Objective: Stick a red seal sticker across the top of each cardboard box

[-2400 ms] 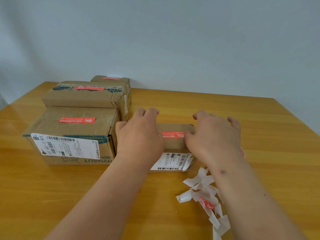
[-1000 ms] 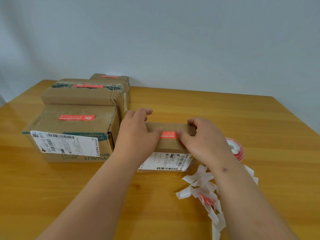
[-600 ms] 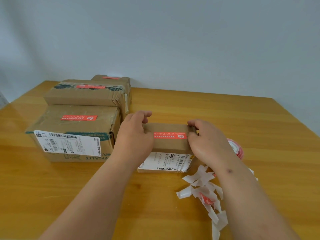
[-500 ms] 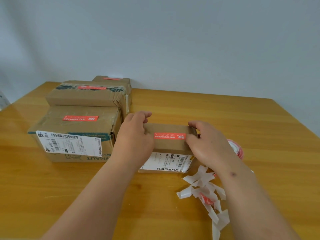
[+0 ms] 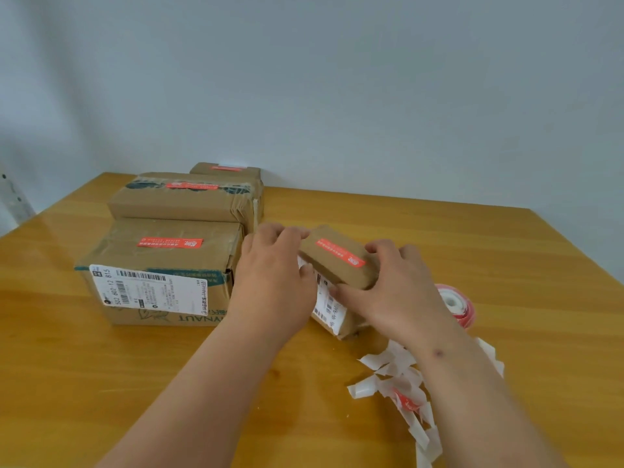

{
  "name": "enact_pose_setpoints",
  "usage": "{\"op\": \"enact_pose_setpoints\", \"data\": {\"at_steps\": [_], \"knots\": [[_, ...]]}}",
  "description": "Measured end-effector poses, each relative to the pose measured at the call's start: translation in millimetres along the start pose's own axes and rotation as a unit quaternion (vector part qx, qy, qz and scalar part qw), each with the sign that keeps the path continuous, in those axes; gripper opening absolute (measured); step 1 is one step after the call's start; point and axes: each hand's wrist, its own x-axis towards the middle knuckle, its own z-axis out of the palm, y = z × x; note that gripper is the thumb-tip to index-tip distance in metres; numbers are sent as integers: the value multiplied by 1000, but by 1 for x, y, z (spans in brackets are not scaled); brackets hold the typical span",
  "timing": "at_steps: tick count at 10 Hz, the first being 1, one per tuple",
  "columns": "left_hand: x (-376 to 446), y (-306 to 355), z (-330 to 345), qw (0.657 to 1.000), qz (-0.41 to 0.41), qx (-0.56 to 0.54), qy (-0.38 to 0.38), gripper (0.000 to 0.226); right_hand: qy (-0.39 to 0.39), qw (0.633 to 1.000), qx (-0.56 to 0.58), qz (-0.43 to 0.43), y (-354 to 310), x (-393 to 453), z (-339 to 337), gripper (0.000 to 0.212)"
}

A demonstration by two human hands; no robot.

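Note:
A small cardboard box [image 5: 337, 265] sits in the middle of the table, turned at an angle, with a red seal sticker [image 5: 340, 252] across its top. My left hand [image 5: 273, 282] grips its left end. My right hand [image 5: 398, 292] grips its right end, thumb on the near side. To the left stand three larger cardboard boxes, each with a red sticker on top: the near one [image 5: 162, 268], the middle one [image 5: 182, 197] and the far one [image 5: 226, 170]. A red sticker roll [image 5: 456, 305] lies to the right of my right hand.
A heap of white backing strips [image 5: 398, 383] lies at the front right beside my right forearm. The wooden table [image 5: 472, 238] ends at a pale wall behind. The three sealed boxes stand in a row along the left side.
Both hands have turned the small box clockwise, so it now lies at an angle. Its sticker was being pressed down earlier; the hands now grip the box ends.

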Motion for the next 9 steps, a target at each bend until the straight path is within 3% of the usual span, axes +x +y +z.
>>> {"op": "enact_pose_setpoints", "data": {"at_steps": [1, 2, 3, 5, 6, 7, 8, 9], "knots": [[4, 2, 2, 991, -58, -85, -87, 44, 30, 999, 26, 26, -12, 11, 15, 83], [11, 0, 11, 955, -135, -226, -139, 58, -45, 997, 57, 4, -21, 20, 27, 83], [19, -6, 20, 922, -187, -316, -119, 67, -55, 996, 63, -27, -23, 30, 37, 64], [27, -9, 22, 940, -132, -311, -49, 56, -29, 996, 78, -42, -28, 61, 53, 40], [32, -10, 20, 944, -112, -309, -27, 58, -32, 995, 40, -82, -28, 87, 69, 41], [39, -10, 21, 941, -96, -322, -28, 62, -90, 991, 20, -101, -34, 111, 79, 54], [44, -14, 24, 932, -111, -342, -42, 64, -97, 989, 69, -92, -35, 114, 75, 62], [44, -15, 25, 929, -127, -344, -53, 63, -74, 987, 133, -55, -30, 104, 66, 53]]}}
